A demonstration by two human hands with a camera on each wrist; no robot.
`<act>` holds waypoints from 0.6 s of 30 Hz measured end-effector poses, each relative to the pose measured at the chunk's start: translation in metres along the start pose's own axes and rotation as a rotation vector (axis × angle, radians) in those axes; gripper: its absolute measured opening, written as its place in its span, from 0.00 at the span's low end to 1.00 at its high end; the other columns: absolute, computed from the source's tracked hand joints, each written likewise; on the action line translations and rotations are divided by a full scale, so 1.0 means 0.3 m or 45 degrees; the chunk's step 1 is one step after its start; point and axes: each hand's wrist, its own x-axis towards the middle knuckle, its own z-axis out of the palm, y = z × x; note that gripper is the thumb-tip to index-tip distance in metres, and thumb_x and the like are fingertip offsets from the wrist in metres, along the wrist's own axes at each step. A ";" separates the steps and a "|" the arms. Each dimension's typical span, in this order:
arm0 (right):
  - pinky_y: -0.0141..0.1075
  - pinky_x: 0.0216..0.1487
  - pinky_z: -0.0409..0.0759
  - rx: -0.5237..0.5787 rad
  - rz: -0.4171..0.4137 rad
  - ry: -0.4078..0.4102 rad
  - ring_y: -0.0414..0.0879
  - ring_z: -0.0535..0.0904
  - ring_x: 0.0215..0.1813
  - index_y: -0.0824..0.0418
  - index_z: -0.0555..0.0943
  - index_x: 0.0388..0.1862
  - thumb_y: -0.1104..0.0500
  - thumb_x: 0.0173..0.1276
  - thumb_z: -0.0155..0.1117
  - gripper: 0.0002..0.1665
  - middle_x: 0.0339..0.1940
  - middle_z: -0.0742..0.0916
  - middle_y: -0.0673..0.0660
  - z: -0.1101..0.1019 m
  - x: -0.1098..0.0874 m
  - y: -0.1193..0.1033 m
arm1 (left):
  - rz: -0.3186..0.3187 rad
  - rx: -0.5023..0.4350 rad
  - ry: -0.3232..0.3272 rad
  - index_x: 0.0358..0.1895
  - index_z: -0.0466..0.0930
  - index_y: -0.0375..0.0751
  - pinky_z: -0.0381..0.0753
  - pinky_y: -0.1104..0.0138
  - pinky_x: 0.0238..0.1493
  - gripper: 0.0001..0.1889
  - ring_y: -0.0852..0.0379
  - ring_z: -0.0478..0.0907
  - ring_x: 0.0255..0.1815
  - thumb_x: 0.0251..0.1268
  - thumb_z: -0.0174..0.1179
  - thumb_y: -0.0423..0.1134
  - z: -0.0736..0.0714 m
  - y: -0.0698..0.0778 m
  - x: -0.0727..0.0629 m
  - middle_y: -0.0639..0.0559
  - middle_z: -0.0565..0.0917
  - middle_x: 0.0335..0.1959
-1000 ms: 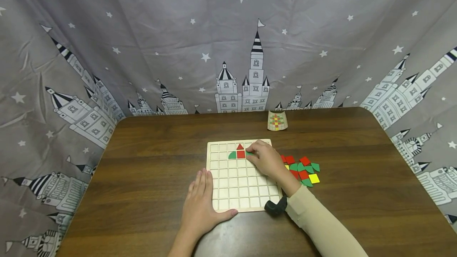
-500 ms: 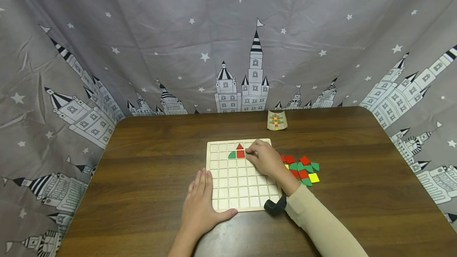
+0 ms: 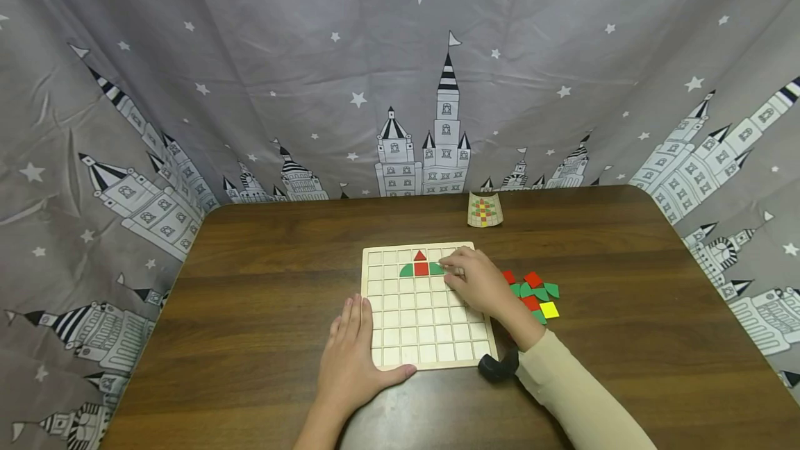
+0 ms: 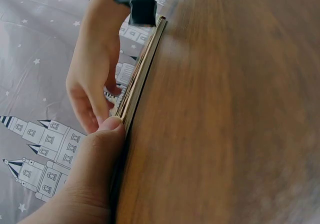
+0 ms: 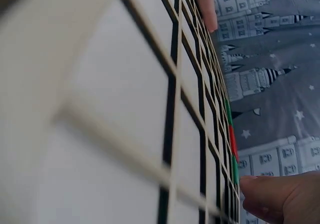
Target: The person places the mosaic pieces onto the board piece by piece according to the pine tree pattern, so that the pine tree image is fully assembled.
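A wooden grid board (image 3: pixel 416 318) lies on the table. In its upper rows sit a red triangle (image 3: pixel 420 255), a red square (image 3: pixel 421 269) below it, and a green curved-edge piece on either side of the square, left (image 3: pixel 407 270) and right (image 3: pixel 435 269). My left hand (image 3: pixel 350 360) rests along the board's left side, fingers straight, with its thumb (image 4: pixel 111 124) at the front edge. Just right of the right-hand green piece, my right hand (image 3: pixel 480 285) hovers over the board with loosely bent fingers and no piece showing between them.
Loose red, green and yellow pieces (image 3: pixel 548 310) lie right of the board, partly hidden by the right forearm. A small curved pattern card (image 3: pixel 485 210) stands at the table's back edge. A black wrist camera (image 3: pixel 498 367) overlaps the board's front right corner.
My right hand has let go of the right-hand green piece and shifted slightly right, leaving that piece in view beside the red square. My left hand has stayed in place.
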 end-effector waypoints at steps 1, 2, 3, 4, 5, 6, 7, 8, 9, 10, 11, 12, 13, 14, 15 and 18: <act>0.44 0.50 0.80 -0.001 0.009 0.008 0.49 0.77 0.53 0.55 0.85 0.56 0.57 0.68 0.67 0.18 0.51 0.85 0.51 -0.011 -0.012 0.010 | 0.000 -0.001 0.002 0.79 0.48 0.34 0.56 0.48 0.78 0.73 0.43 0.46 0.83 0.36 0.54 0.88 0.000 0.000 0.000 0.39 0.49 0.81; 0.45 0.49 0.79 0.004 0.025 0.010 0.50 0.77 0.53 0.55 0.84 0.57 0.57 0.69 0.66 0.18 0.52 0.85 0.51 -0.025 -0.025 0.019 | 0.001 0.001 0.004 0.79 0.49 0.33 0.57 0.48 0.78 0.73 0.43 0.46 0.83 0.36 0.54 0.88 0.001 0.000 -0.001 0.39 0.49 0.81; 0.45 0.50 0.79 0.000 0.033 0.020 0.50 0.77 0.53 0.55 0.83 0.58 0.56 0.69 0.66 0.19 0.53 0.85 0.51 -0.038 -0.039 0.032 | 0.001 0.002 0.004 0.79 0.49 0.33 0.57 0.48 0.78 0.73 0.43 0.46 0.83 0.36 0.53 0.88 0.001 0.000 -0.002 0.39 0.49 0.81; 0.46 0.51 0.79 0.002 0.044 0.026 0.50 0.77 0.53 0.55 0.83 0.58 0.56 0.69 0.66 0.19 0.53 0.85 0.52 -0.055 -0.053 0.043 | 0.001 0.004 0.002 0.79 0.49 0.33 0.57 0.48 0.78 0.73 0.43 0.46 0.83 0.36 0.53 0.88 0.001 -0.001 -0.002 0.39 0.49 0.81; 0.47 0.50 0.79 0.000 0.055 0.036 0.51 0.76 0.53 0.56 0.83 0.58 0.56 0.69 0.66 0.19 0.53 0.85 0.52 -0.071 -0.069 0.058 | 0.000 0.005 0.001 0.79 0.48 0.34 0.56 0.48 0.78 0.73 0.43 0.46 0.83 0.36 0.53 0.88 0.002 -0.001 -0.002 0.39 0.49 0.81; 0.47 0.50 0.79 -0.007 0.066 0.047 0.51 0.77 0.52 0.56 0.83 0.58 0.56 0.69 0.66 0.19 0.52 0.85 0.53 -0.086 -0.084 0.075 | 0.000 0.004 0.001 0.79 0.48 0.34 0.56 0.47 0.78 0.73 0.43 0.46 0.83 0.36 0.53 0.88 0.002 -0.001 -0.003 0.39 0.49 0.81; 0.47 0.50 0.79 -0.019 0.079 0.060 0.51 0.77 0.52 0.56 0.83 0.58 0.57 0.69 0.67 0.20 0.52 0.85 0.53 -0.102 -0.101 0.093 | 0.000 0.005 0.001 0.79 0.49 0.34 0.56 0.47 0.78 0.73 0.43 0.46 0.83 0.36 0.53 0.88 0.003 -0.002 -0.004 0.39 0.49 0.81; 0.48 0.50 0.79 -0.028 0.092 0.072 0.52 0.77 0.51 0.56 0.83 0.59 0.57 0.68 0.67 0.20 0.52 0.85 0.54 -0.118 -0.119 0.111 | -0.001 0.005 -0.001 0.79 0.48 0.34 0.56 0.48 0.78 0.73 0.43 0.46 0.83 0.36 0.53 0.88 0.003 -0.003 -0.004 0.39 0.49 0.81; 0.49 0.51 0.79 -0.043 0.102 0.090 0.53 0.77 0.52 0.57 0.83 0.58 0.57 0.68 0.68 0.20 0.51 0.85 0.54 -0.133 -0.137 0.131 | -0.001 0.003 -0.002 0.79 0.48 0.34 0.56 0.48 0.78 0.73 0.43 0.46 0.83 0.36 0.53 0.88 0.004 -0.003 -0.005 0.39 0.49 0.81; 0.50 0.51 0.79 -0.051 0.119 0.106 0.54 0.77 0.52 0.57 0.83 0.58 0.58 0.68 0.68 0.20 0.50 0.85 0.55 -0.149 -0.156 0.150 | 0.000 0.004 -0.002 0.79 0.48 0.34 0.56 0.48 0.78 0.73 0.43 0.46 0.83 0.36 0.53 0.88 0.004 -0.004 -0.005 0.39 0.48 0.82; 0.51 0.50 0.79 -0.065 0.136 0.123 0.54 0.77 0.51 0.57 0.82 0.59 0.58 0.68 0.68 0.20 0.50 0.85 0.56 -0.163 -0.175 0.171 | 0.000 0.002 -0.001 0.79 0.48 0.34 0.56 0.47 0.78 0.73 0.43 0.46 0.83 0.36 0.53 0.88 0.004 -0.004 -0.005 0.39 0.48 0.82; 0.51 0.51 0.78 -0.074 0.148 0.139 0.55 0.77 0.51 0.58 0.82 0.59 0.58 0.67 0.68 0.21 0.49 0.84 0.56 -0.177 -0.194 0.192 | 0.001 0.002 0.001 0.79 0.48 0.33 0.56 0.47 0.78 0.73 0.43 0.46 0.83 0.36 0.53 0.88 0.004 -0.004 -0.005 0.39 0.48 0.82; 0.51 0.50 0.78 -0.083 0.163 0.151 0.55 0.77 0.51 0.58 0.82 0.59 0.59 0.67 0.68 0.21 0.49 0.84 0.57 -0.191 -0.214 0.211 | 0.001 0.003 0.001 0.79 0.48 0.34 0.56 0.47 0.78 0.73 0.43 0.46 0.83 0.36 0.53 0.88 0.004 -0.004 -0.005 0.39 0.48 0.82; 0.50 0.48 0.77 -0.089 0.173 0.161 0.55 0.76 0.49 0.59 0.82 0.59 0.59 0.67 0.68 0.21 0.49 0.84 0.58 -0.204 -0.233 0.230 | 0.001 0.002 0.001 0.79 0.48 0.34 0.56 0.47 0.78 0.73 0.43 0.45 0.83 0.36 0.53 0.88 0.004 -0.004 -0.005 0.39 0.48 0.82; 0.49 0.47 0.77 -0.099 0.181 0.171 0.55 0.77 0.48 0.60 0.82 0.58 0.60 0.67 0.68 0.20 0.49 0.84 0.58 -0.215 -0.251 0.248 | 0.002 0.000 0.002 0.79 0.48 0.34 0.56 0.47 0.78 0.73 0.43 0.45 0.83 0.36 0.53 0.88 0.004 -0.004 -0.004 0.39 0.48 0.82; 0.44 0.44 0.75 -0.106 0.202 0.170 0.53 0.76 0.45 0.60 0.82 0.58 0.61 0.67 0.67 0.20 0.48 0.84 0.59 -0.243 -0.301 0.293 | 0.003 -0.001 0.003 0.79 0.48 0.34 0.56 0.47 0.78 0.73 0.43 0.46 0.83 0.36 0.53 0.88 0.002 -0.003 -0.005 0.39 0.48 0.82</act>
